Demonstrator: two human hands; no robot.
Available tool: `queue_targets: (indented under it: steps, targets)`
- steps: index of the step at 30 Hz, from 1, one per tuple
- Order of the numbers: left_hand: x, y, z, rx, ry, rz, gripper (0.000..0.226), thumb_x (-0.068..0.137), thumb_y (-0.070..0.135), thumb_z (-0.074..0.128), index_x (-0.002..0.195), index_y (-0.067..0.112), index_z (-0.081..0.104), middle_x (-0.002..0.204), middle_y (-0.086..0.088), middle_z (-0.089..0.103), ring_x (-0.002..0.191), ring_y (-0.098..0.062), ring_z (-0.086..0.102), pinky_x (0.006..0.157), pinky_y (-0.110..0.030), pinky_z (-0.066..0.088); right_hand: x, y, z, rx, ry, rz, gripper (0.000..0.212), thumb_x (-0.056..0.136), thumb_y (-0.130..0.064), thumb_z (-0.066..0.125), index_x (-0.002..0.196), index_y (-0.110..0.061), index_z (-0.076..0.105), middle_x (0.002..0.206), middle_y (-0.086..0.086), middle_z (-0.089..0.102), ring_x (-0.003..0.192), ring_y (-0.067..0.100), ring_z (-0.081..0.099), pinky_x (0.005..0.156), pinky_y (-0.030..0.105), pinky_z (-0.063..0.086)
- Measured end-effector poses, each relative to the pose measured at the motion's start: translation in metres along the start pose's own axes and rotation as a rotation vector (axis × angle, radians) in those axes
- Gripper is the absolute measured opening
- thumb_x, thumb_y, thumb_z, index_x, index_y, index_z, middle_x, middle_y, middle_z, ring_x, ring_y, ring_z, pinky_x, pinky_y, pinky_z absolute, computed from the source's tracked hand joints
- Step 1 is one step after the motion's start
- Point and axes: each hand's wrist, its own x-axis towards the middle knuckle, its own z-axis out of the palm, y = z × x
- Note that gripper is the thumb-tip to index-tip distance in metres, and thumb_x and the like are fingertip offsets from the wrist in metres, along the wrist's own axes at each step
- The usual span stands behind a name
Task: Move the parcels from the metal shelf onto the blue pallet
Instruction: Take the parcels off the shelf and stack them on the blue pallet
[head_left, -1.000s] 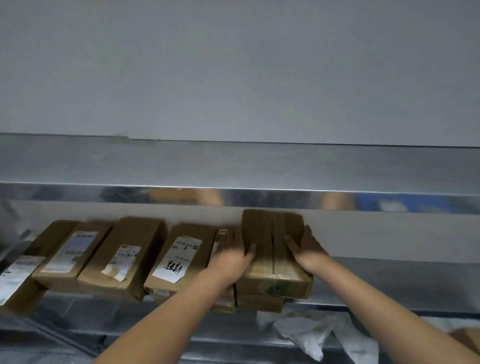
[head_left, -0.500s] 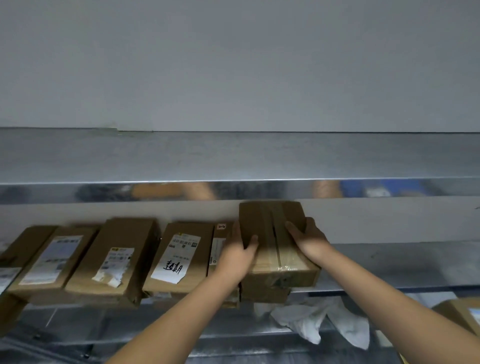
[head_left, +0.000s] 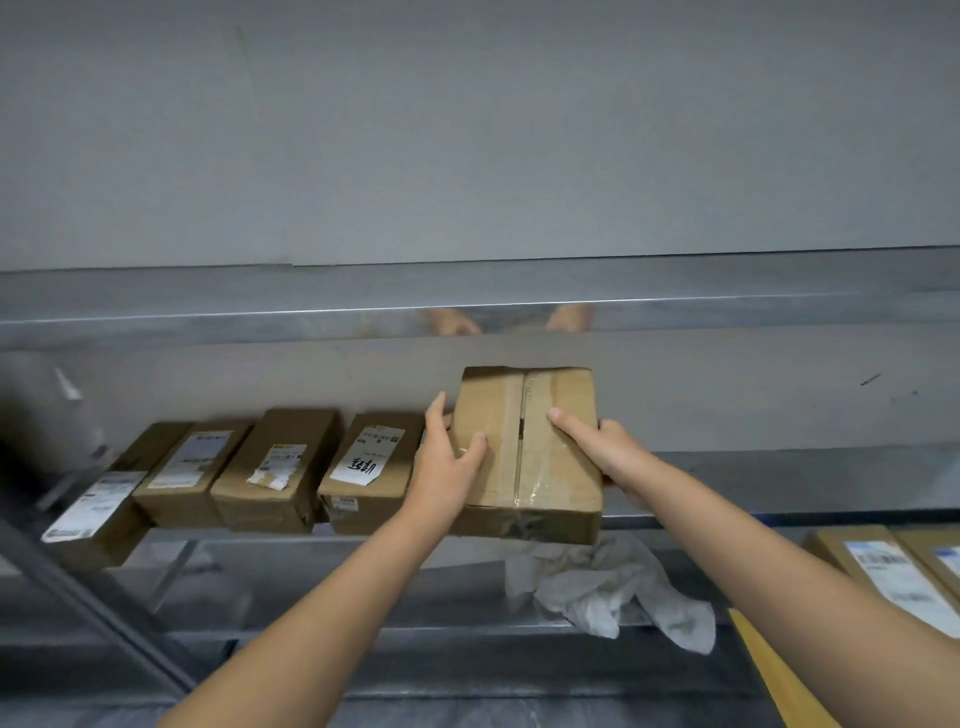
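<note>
grip: my left hand (head_left: 447, 462) and right hand (head_left: 608, 452) clasp the taped parcel (head_left: 535, 447) by its sides | stage: at the metal shelf (head_left: 779, 478) edge; not yet palletised | left: row of parcels (head_left: 275, 467); pallet unseen

Both arms are reaching forward, the left grip (head_left: 449, 457) and right grip (head_left: 605, 452) clasping the parcel (head_left: 530, 467) between them, thumbs lying on top.

Taped brown parcel (head_left: 540, 457) held aloft; labelled parcels (head_left: 275, 467) lined along metal shelf (head_left: 779, 480).
</note>
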Motion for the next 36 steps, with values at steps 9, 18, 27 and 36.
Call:
queue_targets:
  steps: [9, 18, 27, 36]
  targets:
    - [-0.102, 0.028, -0.023, 0.045, 0.031, 0.127, 0.035, 0.093, 0.037, 0.058, 0.127, 0.046, 0.057, 0.132, 0.003, 0.047, 0.124, -0.013, 0.045, 0.107, -0.031, 0.034, -0.110, 0.004, -0.019, 0.363, -0.161, -0.033, 0.069, 0.091, -0.068, 0.032, 0.130, -0.013, 0.051, 0.111, 0.012, 0.063, 0.102, 0.031, 0.061, 0.079, 0.047, 0.053]
    - [-0.138, 0.070, -0.054, -0.272, -0.234, -0.046, 0.072, 0.073, 0.084, 0.048, 0.129, 0.040, 0.058, 0.127, 0.008, 0.065, 0.117, -0.015, 0.061, 0.105, -0.042, 0.042, -0.155, -0.001, 0.007, 0.618, -0.217, -0.250, 0.022, 0.103, -0.025, 0.040, 0.122, -0.017, 0.048, 0.056, -0.005, 0.058, 0.037, 0.004, 0.049, 0.040, 0.018, 0.039]
    - [-0.144, 0.070, -0.066, -0.313, -0.244, -0.045, 0.078, 0.071, 0.083, 0.054, 0.139, 0.046, 0.045, 0.143, 0.013, 0.051, 0.131, -0.012, 0.048, 0.113, -0.044, 0.035, -0.170, 0.004, 0.028, 0.499, -0.603, -0.142, 0.068, 0.082, -0.082, 0.034, 0.112, -0.033, 0.071, 0.120, 0.002, 0.069, 0.109, 0.021, 0.066, 0.087, 0.043, 0.052]
    - [-0.158, 0.081, -0.078, -0.255, -0.526, -0.069, 0.062, 0.072, 0.078, 0.059, 0.123, 0.042, 0.061, 0.119, 0.009, 0.069, 0.112, -0.015, 0.065, 0.106, -0.048, 0.042, -0.176, 0.028, 0.031, 0.412, -0.467, -0.080, 0.102, 0.060, -0.095, 0.039, 0.117, -0.016, 0.070, 0.139, 0.025, 0.048, 0.120, 0.037, 0.056, 0.086, 0.049, 0.055]
